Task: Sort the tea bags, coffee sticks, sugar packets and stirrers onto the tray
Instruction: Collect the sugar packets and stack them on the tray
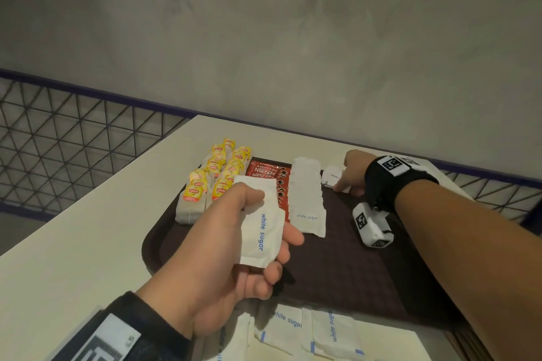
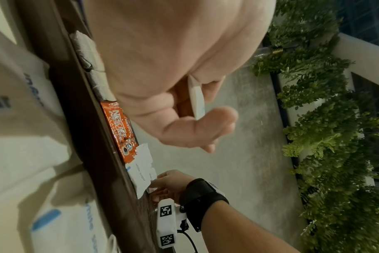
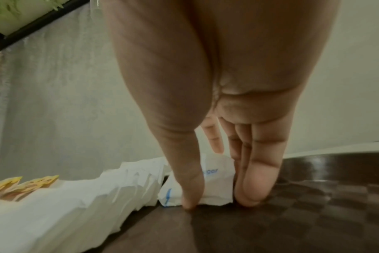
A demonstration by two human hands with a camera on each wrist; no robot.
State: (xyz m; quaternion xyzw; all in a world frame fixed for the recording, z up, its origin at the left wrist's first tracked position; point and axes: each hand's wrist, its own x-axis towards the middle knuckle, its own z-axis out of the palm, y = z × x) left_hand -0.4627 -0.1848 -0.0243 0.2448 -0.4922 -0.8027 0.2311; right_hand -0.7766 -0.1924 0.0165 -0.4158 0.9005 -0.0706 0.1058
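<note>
A dark brown tray lies on the white table. At its far end are yellow-tagged tea bags, red Nescafe coffee sticks and a row of white sugar packets. My left hand hovers over the tray's near left part and grips a white sugar packet between thumb and fingers; the left wrist view shows this sugar packet edge-on. My right hand reaches to the far right of the row. There its thumb and fingers point down and hold another sugar packet against the tray. I see no stirrers.
Several loose sugar packets lie on the table just in front of the tray's near edge. The table's left edge borders a wire mesh railing. A grey wall stands behind the table. The tray's near right half is bare.
</note>
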